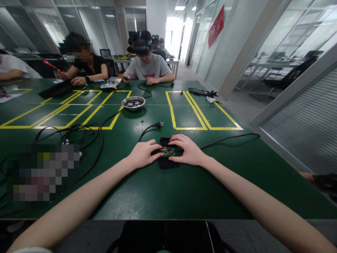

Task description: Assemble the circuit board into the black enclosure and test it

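Note:
In the head view, a small green circuit board (168, 152) with copper-coloured ring parts lies between my hands on the green table. Black plastic casing pieces show around it: a part (164, 141) beyond the board and a ribbed part (169, 163) on the near side. My left hand (142, 154) closes thumb and fingers on the board's left end. Around the right end curves my right hand (189, 150), its thumb at the near edge and its fingertips over the far casing part. Black cables run out beneath both hands.
A black power plug (159, 124) lies just beyond my left hand. Farther back stands a metal bowl (133, 104) with small metal parts. Tangled black cables (79, 131) spread at left. Yellow tape (188, 128) marks the table (168, 196). Co-workers sit across it.

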Available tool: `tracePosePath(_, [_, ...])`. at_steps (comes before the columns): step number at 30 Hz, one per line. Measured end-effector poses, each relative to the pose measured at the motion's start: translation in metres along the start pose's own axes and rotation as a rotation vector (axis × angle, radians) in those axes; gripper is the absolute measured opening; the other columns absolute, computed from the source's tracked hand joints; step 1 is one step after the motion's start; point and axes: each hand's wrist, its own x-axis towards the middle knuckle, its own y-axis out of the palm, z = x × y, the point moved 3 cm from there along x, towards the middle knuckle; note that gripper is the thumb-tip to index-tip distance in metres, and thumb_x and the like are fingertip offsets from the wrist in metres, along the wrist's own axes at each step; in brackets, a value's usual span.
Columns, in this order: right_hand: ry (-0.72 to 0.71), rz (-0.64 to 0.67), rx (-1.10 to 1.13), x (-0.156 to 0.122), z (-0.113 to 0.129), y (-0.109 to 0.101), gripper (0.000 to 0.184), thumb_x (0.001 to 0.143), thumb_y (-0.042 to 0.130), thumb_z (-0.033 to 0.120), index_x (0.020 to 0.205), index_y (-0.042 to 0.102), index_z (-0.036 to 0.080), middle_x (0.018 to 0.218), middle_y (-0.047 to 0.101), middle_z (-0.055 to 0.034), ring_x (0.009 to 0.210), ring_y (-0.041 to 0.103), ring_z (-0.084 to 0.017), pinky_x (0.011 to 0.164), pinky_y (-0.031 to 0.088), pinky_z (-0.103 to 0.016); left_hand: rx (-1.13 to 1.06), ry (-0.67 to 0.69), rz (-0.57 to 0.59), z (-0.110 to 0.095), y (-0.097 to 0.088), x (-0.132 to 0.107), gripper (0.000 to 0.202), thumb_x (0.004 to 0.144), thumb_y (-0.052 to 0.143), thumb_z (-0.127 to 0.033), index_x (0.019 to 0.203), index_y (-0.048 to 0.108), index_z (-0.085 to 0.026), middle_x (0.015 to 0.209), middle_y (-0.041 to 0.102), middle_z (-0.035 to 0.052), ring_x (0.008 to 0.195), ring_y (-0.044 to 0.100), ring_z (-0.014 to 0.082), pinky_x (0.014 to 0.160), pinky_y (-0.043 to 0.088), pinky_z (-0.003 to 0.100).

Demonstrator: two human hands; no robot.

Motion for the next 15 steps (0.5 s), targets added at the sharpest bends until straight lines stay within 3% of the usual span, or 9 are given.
tracePosePath(7, [0.026, -0.001, -0.004, -0.0016, -0.0004, 0.0011, 0.037, 0.081, 0.081, 0.038, 0.115, 0.073, 0.024, 0.121, 0.071, -0.0109, 0.118, 0.065, -0.031, 0.106, 0.051, -0.055, 0.021, 0.03, -0.064, 0.0001, -0.0013, 0.0024, 0.03, 0.101, 0.061, -0.045, 0.114, 0.077, -0.022, 0.092, 0.066, 0.006, 0.086, 0.065, 0.0211, 0.077, 0.051, 0.032])
tracePosePath(11, [0.034, 0.002, 0.003, -0.0017, 0.0004, 0.0006, 0.041, 0.081, 0.082, 0.043, 0.117, 0.073, 0.023, 0.122, 0.071, -0.0124, 0.12, 0.064, -0.033, 0.107, 0.051, -0.056, -0.024, 0.049, -0.066, 0.003, -0.0008, 0.0022, 0.03, 0.102, 0.059, -0.043, 0.114, 0.076, -0.022, 0.092, 0.066, 0.0058, 0.085, 0.063, 0.0198, 0.079, 0.052, 0.031])
tracePosePath(15, [0.055, -0.008, 0.029, -0.004, -0.0031, -0.0066, 0.033, 0.091, 0.072, 0.044, 0.117, 0.074, 0.024, 0.121, 0.072, -0.0122, 0.119, 0.065, -0.031, 0.106, 0.052, -0.056, -0.063, 0.065, -0.045, 0.0082, -0.0026, -0.0002, 0.027, 0.103, 0.059, -0.04, 0.115, 0.075, -0.022, 0.095, 0.066, 0.0053, 0.086, 0.064, 0.0187, 0.078, 0.051, 0.029])
